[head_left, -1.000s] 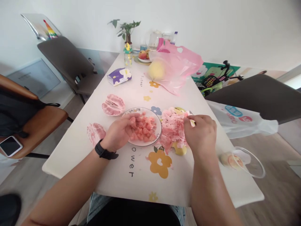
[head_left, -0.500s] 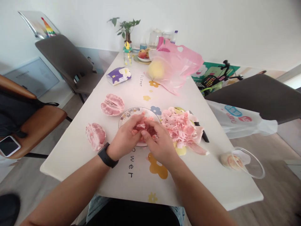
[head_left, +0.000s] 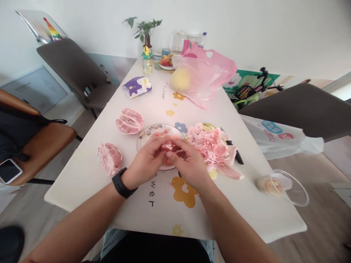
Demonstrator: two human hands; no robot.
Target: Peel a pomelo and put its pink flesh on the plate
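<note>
Both my hands meet over a small round white plate with a printed rim, pinching a piece of pink pomelo flesh between their fingers. My left hand has a black watch on its wrist, and my right hand lies close against it. The hands hide most of the plate's contents. To the left lie two peeled pomelo halves. Right of the plate is a heap of pink pomelo membrane on yellow rind, beside a black-handled knife.
A flower-printed white table holds a pink plastic bag around a whole pomelo, a purple-and-white tissue pack and a clear plastic lid. Chairs stand on both sides.
My right hand has moved left from the membrane heap to the plate, joining my left hand. The heap and knife now show fully, and the view has tilted slightly.
</note>
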